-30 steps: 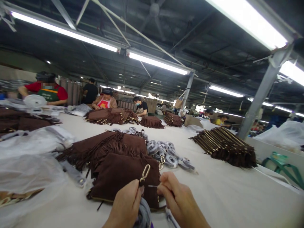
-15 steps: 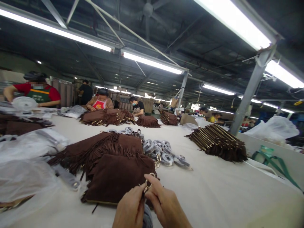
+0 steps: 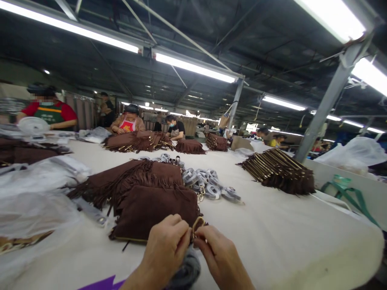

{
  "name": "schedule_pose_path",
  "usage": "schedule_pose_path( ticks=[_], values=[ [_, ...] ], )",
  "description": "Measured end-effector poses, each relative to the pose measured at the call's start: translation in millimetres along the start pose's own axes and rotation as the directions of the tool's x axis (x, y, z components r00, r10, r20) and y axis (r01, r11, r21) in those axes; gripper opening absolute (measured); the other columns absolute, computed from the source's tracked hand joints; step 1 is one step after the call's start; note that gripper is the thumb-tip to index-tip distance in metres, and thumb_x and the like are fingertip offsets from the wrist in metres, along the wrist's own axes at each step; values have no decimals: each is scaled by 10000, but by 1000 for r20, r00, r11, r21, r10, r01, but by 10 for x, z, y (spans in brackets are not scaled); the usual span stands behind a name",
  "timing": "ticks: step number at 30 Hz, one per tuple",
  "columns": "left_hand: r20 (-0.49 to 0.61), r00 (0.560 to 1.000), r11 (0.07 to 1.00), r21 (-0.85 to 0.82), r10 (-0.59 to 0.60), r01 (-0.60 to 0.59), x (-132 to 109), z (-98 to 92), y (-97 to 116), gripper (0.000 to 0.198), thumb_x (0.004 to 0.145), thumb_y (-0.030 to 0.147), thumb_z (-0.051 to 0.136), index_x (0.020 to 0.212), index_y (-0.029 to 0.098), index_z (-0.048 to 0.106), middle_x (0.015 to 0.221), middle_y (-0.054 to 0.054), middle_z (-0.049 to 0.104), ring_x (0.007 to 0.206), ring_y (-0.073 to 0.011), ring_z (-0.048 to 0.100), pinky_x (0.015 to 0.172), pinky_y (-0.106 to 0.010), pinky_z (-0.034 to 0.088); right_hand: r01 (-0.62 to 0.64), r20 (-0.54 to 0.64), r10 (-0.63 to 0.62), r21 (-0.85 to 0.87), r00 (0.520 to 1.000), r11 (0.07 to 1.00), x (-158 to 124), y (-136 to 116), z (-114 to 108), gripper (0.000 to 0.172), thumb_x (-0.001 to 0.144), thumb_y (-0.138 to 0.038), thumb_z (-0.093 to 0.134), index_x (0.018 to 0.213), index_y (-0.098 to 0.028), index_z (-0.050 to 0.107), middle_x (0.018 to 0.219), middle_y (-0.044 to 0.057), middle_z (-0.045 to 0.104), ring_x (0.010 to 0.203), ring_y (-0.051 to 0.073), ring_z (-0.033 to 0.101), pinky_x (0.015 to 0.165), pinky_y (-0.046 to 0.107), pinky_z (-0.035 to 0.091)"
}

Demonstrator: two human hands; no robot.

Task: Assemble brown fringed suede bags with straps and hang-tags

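Observation:
Fingertips meet around a gold snap hook (image 3: 198, 222) at the front corner of a brown fringed suede bag (image 3: 154, 213). My left hand (image 3: 167, 247) is closed in a pinch on the hook's left side. From the right, my right hand (image 3: 222, 251) pinches the same hook between thumb and forefinger. Below and between the hands sits a coiled strap (image 3: 190, 268) in grey wrapping, partly hidden by my left hand. Whether the hook is joined to the bag is hidden by my fingers.
Behind lie more wrapped strap coils (image 3: 211, 187) and a stack of fringed bags (image 3: 133, 173). Gold-edged bags (image 3: 278, 171) are piled at right. Clear plastic bags (image 3: 33, 213) cover the left side. Co-workers (image 3: 50, 110) work across the white table (image 3: 272, 241).
My hands have turned, with the left now more palm-down and the hook slightly farther right. More of the coiled strap shows, and a purple piece has appeared at the bottom edge.

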State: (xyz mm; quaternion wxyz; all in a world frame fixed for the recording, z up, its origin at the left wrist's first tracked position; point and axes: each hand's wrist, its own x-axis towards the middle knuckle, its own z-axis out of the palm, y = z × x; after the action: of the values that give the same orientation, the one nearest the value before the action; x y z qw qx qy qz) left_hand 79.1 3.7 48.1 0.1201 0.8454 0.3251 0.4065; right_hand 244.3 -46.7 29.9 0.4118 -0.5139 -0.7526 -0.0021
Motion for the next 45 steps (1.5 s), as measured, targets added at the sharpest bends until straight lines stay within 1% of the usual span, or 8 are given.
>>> schedule_pose_path(
  ticks=[10, 12, 17, 22, 25, 31, 39, 45],
  values=[
    [228, 943, 967, -136, 243, -216, 444, -719, 365, 257, 926, 171, 490, 672, 174, 534, 686, 33, 525, 628, -96, 484, 574, -208, 349, 150, -204, -105, 218, 973, 964, 262, -341, -179, 165, 931, -154, 520, 836, -202, 647, 898, 49, 640, 831, 146, 625, 748, 196, 497],
    [336, 910, 970, -111, 242, -217, 364, -833, 143, 92, 918, 234, 548, 871, 174, 599, 836, 2, 618, 769, -127, 563, 690, -221, 429, 132, -135, -91, 342, 987, 930, 268, -276, -212, 151, 920, -174, 556, 814, -211, 657, 846, 32, 665, 810, 150, 639, 741, 198, 507],
    [483, 875, 899, 381, 3, -214, -174, -854, -861, 541, 675, 181, 768, 1169, 153, 551, 1378, -187, 511, 1257, -354, 471, 1056, -524, 358, -99, 72, 73, 491, 995, 866, 235, -84, -225, 210, 928, -295, 553, 804, -231, 711, 781, 22, 708, 738, 166, 654, 703, 228, 527],
    [466, 884, 826, 484, 36, -289, -455, -707, -1508, 328, 821, -24, 437, 1060, 134, 595, 1436, -198, 474, 1320, -281, 458, 1066, -437, 402, -182, 270, 47, 497, 962, 848, 404, -63, -132, 330, 915, -390, 561, 674, -196, 675, 644, 14, 643, 608, 143, 578, 595, 223, 464],
    [445, 896, 864, 453, -7, -218, -363, -737, -1501, 296, 833, 4, 443, 1053, 150, 576, 1339, -157, 568, 1235, -246, 540, 991, -365, 465, -290, 465, 16, 526, 885, 799, 538, -98, -94, 331, 893, -422, 585, 687, -175, 662, 607, -4, 594, 567, 121, 527, 560, 215, 418],
    [330, 934, 912, 410, -137, -12, 68, -928, -1302, 154, 914, 143, 397, 909, 193, 542, 867, -51, 657, 802, -214, 641, 725, -306, 476, -580, 832, -17, 401, 554, 709, 680, -262, 214, 216, 815, -319, 618, 687, -149, 651, 538, -47, 494, 477, 83, 403, 451, 189, 292],
    [251, 950, 967, 218, -184, 130, 136, -860, -1342, 165, 922, 216, 362, 828, 223, 498, 749, -1, 598, 735, -178, 583, 672, -258, 389, -255, 404, 205, 72, 891, 964, 794, -104, 789, 290, 907, -243, 466, 707, -193, 669, 692, 20, 652, 686, 172, 588, 617, 248, 368],
    [192, 927, 945, 17, -322, 325, 31, -672, -1520, 229, 921, 280, 332, 760, 219, 483, 686, 15, 551, 673, -167, 536, 632, -256, 369, -124, 414, 177, -152, 893, 981, 745, 76, 913, 274, 939, -222, 434, 910, -229, 706, 877, 77, 752, 847, 241, 691, 696, 283, 406]
  ],
)
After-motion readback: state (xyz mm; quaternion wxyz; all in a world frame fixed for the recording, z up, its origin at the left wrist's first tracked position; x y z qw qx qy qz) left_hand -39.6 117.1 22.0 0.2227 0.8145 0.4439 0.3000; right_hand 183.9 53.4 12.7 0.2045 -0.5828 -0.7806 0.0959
